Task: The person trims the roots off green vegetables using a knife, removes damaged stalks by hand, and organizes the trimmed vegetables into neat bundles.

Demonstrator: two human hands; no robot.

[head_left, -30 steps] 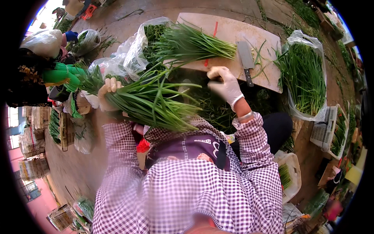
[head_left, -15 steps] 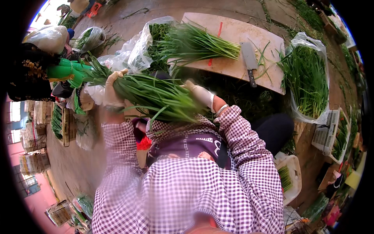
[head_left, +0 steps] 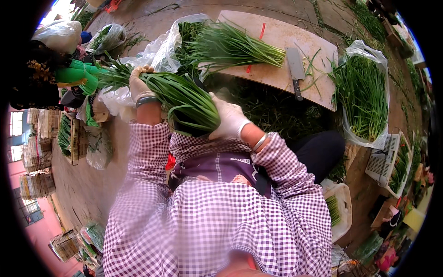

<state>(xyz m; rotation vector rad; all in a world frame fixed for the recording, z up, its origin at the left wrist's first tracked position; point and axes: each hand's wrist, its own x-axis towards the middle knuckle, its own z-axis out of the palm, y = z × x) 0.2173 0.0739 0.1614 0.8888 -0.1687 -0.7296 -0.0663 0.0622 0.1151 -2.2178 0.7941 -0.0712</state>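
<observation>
A thick bunch of garlic chives (head_left: 189,99) lies across my front, held between both gloved hands. My left hand (head_left: 140,84) is closed round its left part, with leaves spreading out beyond it. My right hand (head_left: 229,116) cups the right end, fingers partly hidden behind the leaves. Beyond them, a second bunch of chives (head_left: 240,46) rests on a pale board (head_left: 277,34), its stems toward a cleaver (head_left: 294,67) with a black handle. A red strip (head_left: 262,30) runs under that bunch.
A plastic bag of greens (head_left: 364,97) stands right of the board, another bag (head_left: 166,53) to its left. A person with green sleeves (head_left: 78,76) is close at the left. Crates (head_left: 383,154) stand at the right. Loose leaves (head_left: 277,111) lie below the board.
My right hand has come in against the bunch's right end, and the leaves there are now gathered and rounded instead of spread. My left hand has shifted slightly right and up.
</observation>
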